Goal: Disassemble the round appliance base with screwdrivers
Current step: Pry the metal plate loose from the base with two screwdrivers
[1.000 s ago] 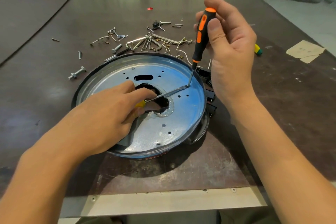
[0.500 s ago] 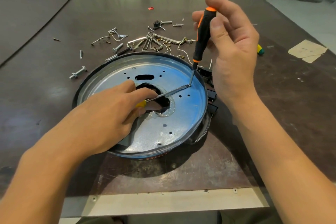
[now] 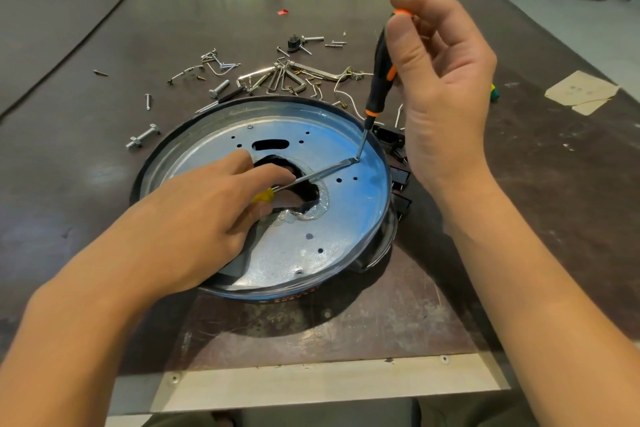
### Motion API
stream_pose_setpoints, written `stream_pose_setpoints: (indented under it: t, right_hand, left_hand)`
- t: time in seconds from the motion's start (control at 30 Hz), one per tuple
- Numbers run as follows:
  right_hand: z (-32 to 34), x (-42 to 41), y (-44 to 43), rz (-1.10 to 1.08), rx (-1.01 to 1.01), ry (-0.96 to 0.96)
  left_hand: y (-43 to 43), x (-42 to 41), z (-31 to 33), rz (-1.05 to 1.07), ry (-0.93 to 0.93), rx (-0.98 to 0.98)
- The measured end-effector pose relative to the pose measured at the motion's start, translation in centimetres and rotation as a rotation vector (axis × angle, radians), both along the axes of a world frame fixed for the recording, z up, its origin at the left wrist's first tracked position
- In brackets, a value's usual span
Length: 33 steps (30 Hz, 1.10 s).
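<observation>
The round appliance base (image 3: 346, 218) lies flat on the table, a shiny metal plate with a black rim and a dark hole in its middle. My left hand (image 3: 207, 218) rests on the plate and grips a yellow-handled screwdriver (image 3: 322, 174), whose shaft lies across the hole and points right. My right hand (image 3: 443, 80) pinches the top of a black and orange screwdriver (image 3: 379, 76) that stands almost upright. Both tips meet at one spot near the plate's right rim.
Loose screws, bolts, wire clips and metal brackets (image 3: 277, 76) are scattered behind the base. A bolt (image 3: 142, 137) lies to its left. Black plastic parts (image 3: 398, 180) stick out at the base's right side. Beige paper scraps (image 3: 581, 92) lie far right.
My right hand's fingers have shifted on the black and orange handle, with the thumb higher near its top. The left hand and both tips stay where they were.
</observation>
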State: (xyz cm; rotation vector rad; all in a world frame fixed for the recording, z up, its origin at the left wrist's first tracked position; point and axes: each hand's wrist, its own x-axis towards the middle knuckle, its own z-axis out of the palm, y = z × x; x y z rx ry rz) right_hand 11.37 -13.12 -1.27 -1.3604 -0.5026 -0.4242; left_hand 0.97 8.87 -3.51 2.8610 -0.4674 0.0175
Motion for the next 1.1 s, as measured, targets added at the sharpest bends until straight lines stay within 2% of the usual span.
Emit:
stream_pose_setpoints:
  t: [0.1, 0.27, 0.43, 0.6, 0.8, 0.97, 1.1]
  right_hand:
    - [0.02, 0.13, -0.08, -0.006, -0.045, -0.030]
    - [-0.06, -0.13, 0.05, 0.041, 0.028, 0.018]
    - [0.04, -0.16, 0.21, -0.009, -0.072, -0.032]
    - [0.02, -0.26, 0.26, 0.049, 0.034, 0.014]
    - [0.08, -0.25, 0.27, -0.007, -0.050, -0.028]
    - [-0.14, -0.40, 0.27, 0.071, 0.009, 0.000]
    - [0.10, -0.43, 0.40, 0.005, -0.039, -0.009]
  left_hand:
    - [-0.05, 0.03, -0.03, -0.006, 0.001, 0.001]
    - [0.01, -0.02, 0.01, 0.001, -0.003, 0.005]
    - [-0.13, 0.01, 0.07, 0.004, -0.008, 0.006]
    - [-0.07, 0.03, 0.02, 0.004, -0.002, 0.003]
    - [-0.06, 0.04, -0.03, 0.001, -0.010, 0.004]
    - [-0.07, 0.02, 0.02, 0.000, -0.005, -0.001]
    - [-0.07, -0.01, 0.01, 0.001, -0.012, 0.003]
